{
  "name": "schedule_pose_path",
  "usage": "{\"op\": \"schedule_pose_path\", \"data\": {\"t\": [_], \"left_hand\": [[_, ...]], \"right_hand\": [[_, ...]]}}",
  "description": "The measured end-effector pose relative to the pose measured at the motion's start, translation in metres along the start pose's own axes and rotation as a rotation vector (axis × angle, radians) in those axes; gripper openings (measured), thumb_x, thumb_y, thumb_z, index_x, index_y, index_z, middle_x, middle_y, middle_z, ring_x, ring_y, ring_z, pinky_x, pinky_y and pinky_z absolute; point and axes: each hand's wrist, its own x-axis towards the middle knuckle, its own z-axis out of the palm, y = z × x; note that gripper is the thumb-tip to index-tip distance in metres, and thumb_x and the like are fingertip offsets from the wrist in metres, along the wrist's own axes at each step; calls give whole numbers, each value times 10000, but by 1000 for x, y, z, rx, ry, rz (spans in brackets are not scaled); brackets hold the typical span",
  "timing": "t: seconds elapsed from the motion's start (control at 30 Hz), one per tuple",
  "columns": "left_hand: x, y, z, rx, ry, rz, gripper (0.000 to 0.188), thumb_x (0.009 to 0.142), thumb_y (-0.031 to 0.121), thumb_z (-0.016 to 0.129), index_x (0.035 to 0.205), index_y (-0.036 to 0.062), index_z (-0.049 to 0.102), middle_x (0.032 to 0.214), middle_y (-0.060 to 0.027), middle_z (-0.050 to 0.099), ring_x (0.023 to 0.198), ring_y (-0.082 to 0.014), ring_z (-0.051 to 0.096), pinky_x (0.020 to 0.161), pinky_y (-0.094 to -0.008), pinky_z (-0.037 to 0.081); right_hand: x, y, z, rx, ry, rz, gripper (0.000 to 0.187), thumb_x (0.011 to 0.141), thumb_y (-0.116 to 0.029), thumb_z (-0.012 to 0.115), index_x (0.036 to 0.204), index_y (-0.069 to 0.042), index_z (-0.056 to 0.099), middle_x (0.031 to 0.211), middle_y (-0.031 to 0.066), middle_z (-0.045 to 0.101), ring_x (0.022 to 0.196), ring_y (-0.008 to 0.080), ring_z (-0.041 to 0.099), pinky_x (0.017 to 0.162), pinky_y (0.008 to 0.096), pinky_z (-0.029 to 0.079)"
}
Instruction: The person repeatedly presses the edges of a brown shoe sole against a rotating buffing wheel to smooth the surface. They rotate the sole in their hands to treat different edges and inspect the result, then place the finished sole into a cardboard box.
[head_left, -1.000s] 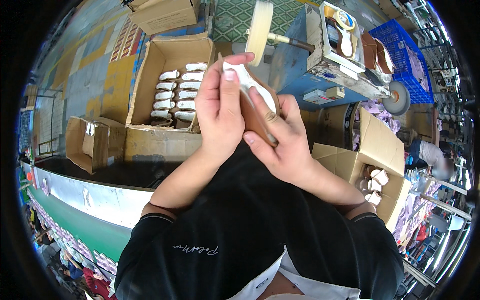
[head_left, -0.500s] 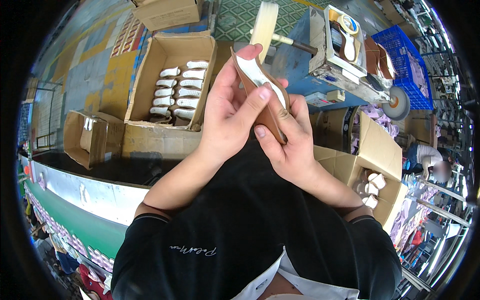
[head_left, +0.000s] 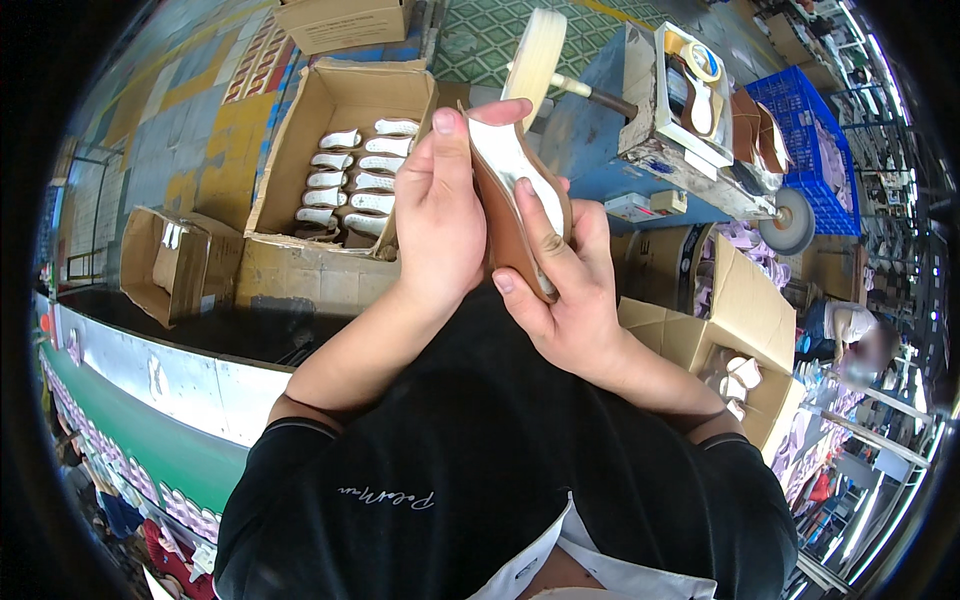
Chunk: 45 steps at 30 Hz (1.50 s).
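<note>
A brown leather shoe piece with a white inner face (head_left: 512, 152) is held up between my hands, its far end pointing away from me. My left hand (head_left: 436, 225) supports its left side; the thumb stands up beside the far end, and a fingertip lies across that end. My right hand (head_left: 572, 285) grips the near right side, with one finger laid along the white face and the thumb against the brown edge. Just beyond the piece stands a pale buffing wheel (head_left: 533, 65) on a shaft. My fingers hide parts of the piece's sides.
An open carton (head_left: 275, 185) at the left holds rows of white-faced shoe pieces, with a smaller carton (head_left: 215, 275) beside it. The blue machine (head_left: 585, 125) carries a white tray (head_left: 720, 150) and a grey wheel (head_left: 790, 215). Another carton (head_left: 745, 265) and a blue crate (head_left: 800, 90) are at the right.
My left thumb has left the white face and moved up beside the far end. The shoe piece has turned slightly more upright, showing more white. My right finger now lies along the white face.
</note>
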Motion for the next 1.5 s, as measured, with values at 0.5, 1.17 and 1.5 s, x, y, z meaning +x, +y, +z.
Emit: {"op": "schedule_pose_path", "data": {"t": [0.5,1.17,1.5], "left_hand": [[-15,-9,6,205,-57,119,447,1241,186,540,1627,-37,566,1480,-142,727,1215,-227,775,1072,-405,648],[-15,-16,-1,-73,-122,-45,663,1189,33,595,1806,41,353,1738,-94,540,1364,-241,699,1174,-404,583],[-6,-15,-7,288,88,154,346,1241,200,569,1416,-39,748,1342,-105,819,1147,-119,738,1023,-307,601]], "right_hand": [[-6,9,1,-18,20,-16,821,960,-113,853,1715,-7,549,1401,218,598,1202,366,569,1105,450,504],[-8,18,2,134,57,128,712,1054,-103,775,1710,30,531,1428,227,622,1231,340,583,1154,445,499],[-5,6,6,-41,-40,-8,827,990,-140,855,1737,-21,521,1335,220,576,1171,362,566,1074,429,518]]}}
